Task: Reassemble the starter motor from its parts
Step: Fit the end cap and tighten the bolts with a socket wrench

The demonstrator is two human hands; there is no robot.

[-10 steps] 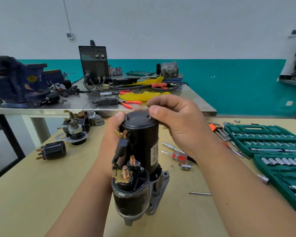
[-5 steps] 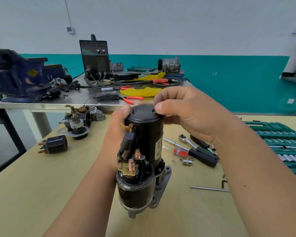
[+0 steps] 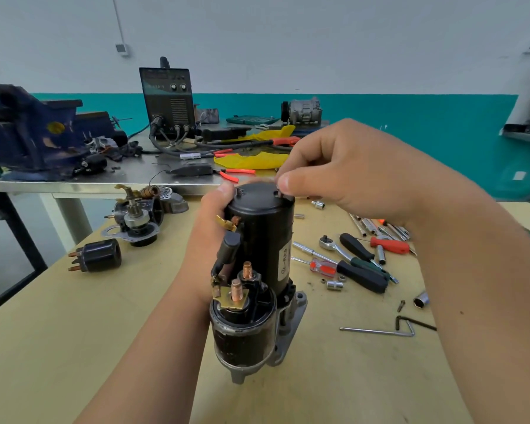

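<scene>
Two hands work on one starter motor (image 3: 263, 249), which stands upright at the centre of the frame on the yellow counter (image 3: 58, 347), nose down and black end cap up. The left hand (image 3: 210, 228) grasps the motor's body from the left, thumb on the cap's rim. The right hand (image 3: 349, 166) hovers at the cap's right edge, thumb and forefinger pressed together; I cannot tell whether they pinch a small part. Two copper studs (image 3: 247, 269) rise from the solenoid at the front. Left of centre lie one spare black solenoid (image 3: 100, 255) and one cluster of loose motor parts (image 3: 136, 215). At the right lie one ratchet (image 3: 334, 244), one clear-handled screwdriver (image 3: 323, 267), two hex keys (image 3: 380, 332) and scattered sockets (image 3: 334, 284); the right forearm covers whatever lies farther right. Behind, a steel counter (image 3: 104, 182) carries one blue vise (image 3: 28, 133), one welder (image 3: 167, 99) and one yellow cloth (image 3: 251, 160). Against half a second ago, the right hand has lifted off the cap, where it lay across the top, and the hex keys now show fully.
</scene>
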